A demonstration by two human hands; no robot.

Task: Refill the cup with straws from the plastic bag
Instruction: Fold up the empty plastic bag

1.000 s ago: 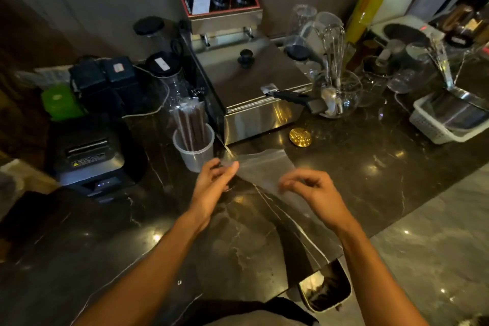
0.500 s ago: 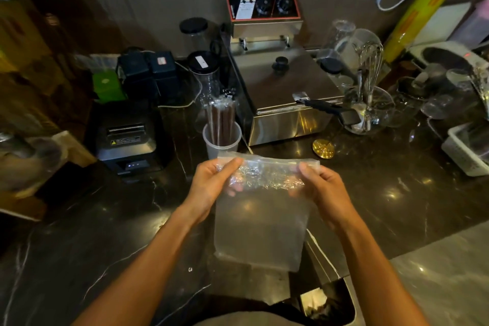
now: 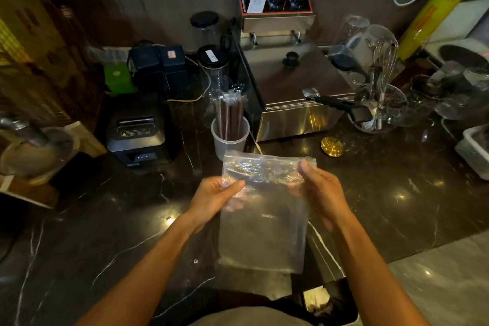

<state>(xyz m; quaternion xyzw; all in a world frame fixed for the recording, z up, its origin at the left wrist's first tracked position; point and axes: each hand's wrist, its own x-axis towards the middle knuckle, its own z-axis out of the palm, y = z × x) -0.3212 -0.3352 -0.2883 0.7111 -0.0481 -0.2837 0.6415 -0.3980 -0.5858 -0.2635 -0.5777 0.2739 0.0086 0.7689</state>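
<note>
A clear plastic bag (image 3: 264,233) hangs above the dark marble counter, flat and see-through with nothing visible inside. My left hand (image 3: 214,198) pinches its upper left edge and my right hand (image 3: 321,193) grips its upper right corner; the top edge is crinkled between them. Just beyond the bag stands a translucent cup (image 3: 229,140) holding a bundle of dark wrapped straws (image 3: 230,114), upright and rising well above the rim.
A steel fryer (image 3: 293,92) stands right of the cup, a black receipt printer (image 3: 139,135) to its left. A gold round lid (image 3: 332,146) lies on the counter. Glass jars and a whisk (image 3: 381,74) crowd the right; a bin opening (image 3: 325,302) sits below the counter edge.
The bag lay on the counter a second ago; both hands picked it up and now hold it by its top, hanging in front of me. The view has shifted left.
</note>
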